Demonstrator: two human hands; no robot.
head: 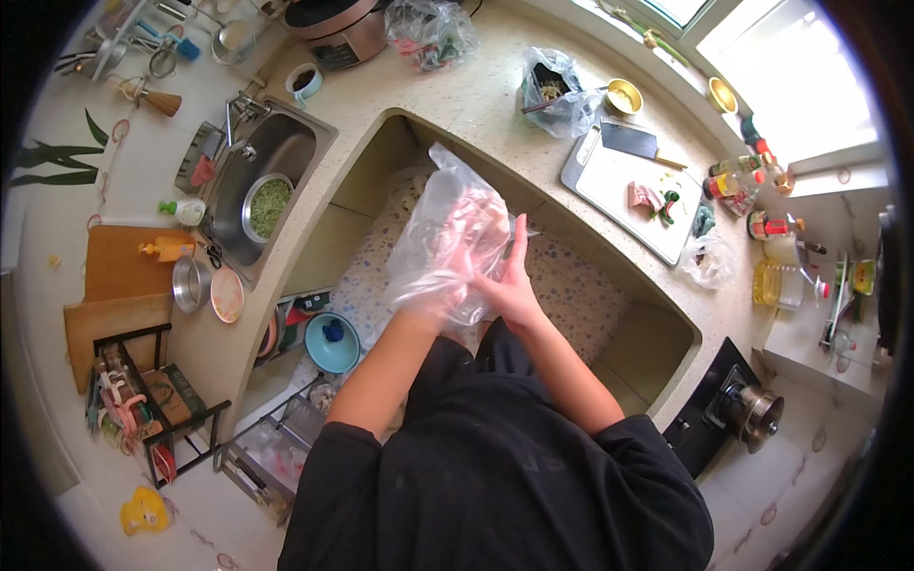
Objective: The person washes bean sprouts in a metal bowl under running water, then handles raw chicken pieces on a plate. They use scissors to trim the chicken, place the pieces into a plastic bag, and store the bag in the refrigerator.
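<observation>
A clear plastic bag (pixel 421 235) is held up in front of me, over the gap inside the curved counter. My left hand (pixel 460 250) shows pink and blurred through the film, with the bag around it up to the wrist. Whether its fingers close on anything inside cannot be made out. On the bag's right side, my right hand (pixel 515 289) holds the film near its lower edge, thumb toward the bag and fingers pointing up.
At right, a white cutting board (pixel 607 187) bears a cleaver (pixel 628 140), raw meat (pixel 644 197) and green pepper (pixel 670 207). Another plastic bag (pixel 551 89) stands behind it. A bowl of shredded greens (pixel 270 207) sits in the sink (pixel 285 153). A pot (pixel 758 414) stands by the stove (pixel 714 400).
</observation>
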